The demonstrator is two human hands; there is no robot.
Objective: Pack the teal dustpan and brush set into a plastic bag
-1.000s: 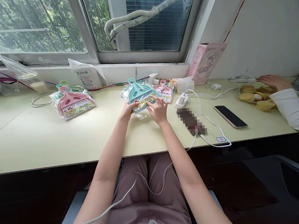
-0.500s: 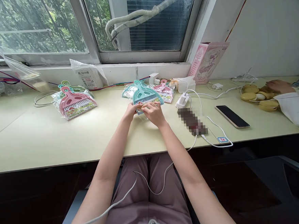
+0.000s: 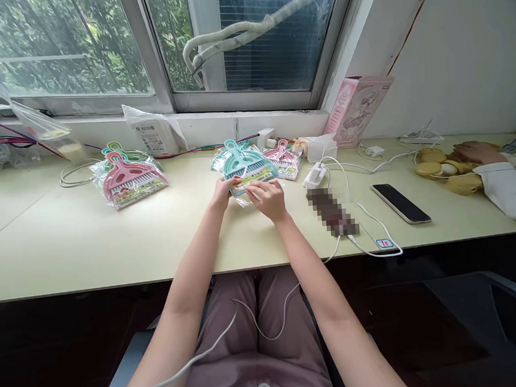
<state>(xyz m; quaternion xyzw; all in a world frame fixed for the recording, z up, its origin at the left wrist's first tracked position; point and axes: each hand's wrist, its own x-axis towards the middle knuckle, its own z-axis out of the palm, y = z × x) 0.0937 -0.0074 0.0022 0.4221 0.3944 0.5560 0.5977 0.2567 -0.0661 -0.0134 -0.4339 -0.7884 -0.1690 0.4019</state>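
Observation:
A turquoise toy-sized dustpan and brush set (image 3: 242, 159) in a clear plastic bag is held tilted up over the table. My left hand (image 3: 225, 193) is closed on its lower left corner, thumb on the front. At the lower right edge, the fingers of my right hand (image 3: 267, 199) are pinched together on the clear bag (image 3: 242, 202). Behind it, a pink dustpan and brush set (image 3: 283, 159) lies bagged, with another turquoise one partly hidden. On the left a stack is topped by a pink dustpan set (image 3: 131, 179).
A power adapter (image 3: 314, 175), white cables and a dark phone (image 3: 400, 203) lie on the right. A pink box (image 3: 358, 110) stands by the wall. At far right another person's hand (image 3: 480, 151) rests by yellow objects (image 3: 433, 168). A cable crosses my lap.
The turquoise dustpan set has tilted and shifted slightly left, showing more of its printed card. My right fingers have slid down and away from my left hand along its lower edge.

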